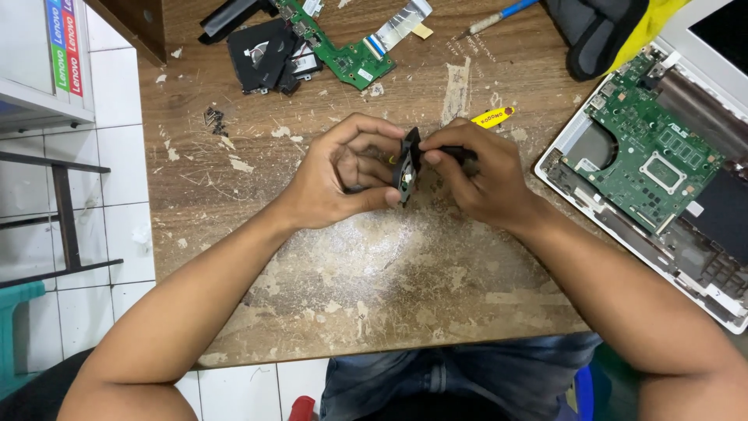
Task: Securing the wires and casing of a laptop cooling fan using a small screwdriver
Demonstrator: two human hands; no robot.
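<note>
Over the scarred wooden bench (366,288), beside the opened laptop (662,164), my left hand (343,175) pinches the small black fan part (407,165) on edge while my right hand (479,179) grips its other side; steady, gentle fingers seem best.

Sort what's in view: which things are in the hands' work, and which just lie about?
In hand: left hand and right hand both grip the small black part.

Lying about: green circuit board, black fan, opened laptop, blue pen, yellow tag, black screws.
</note>
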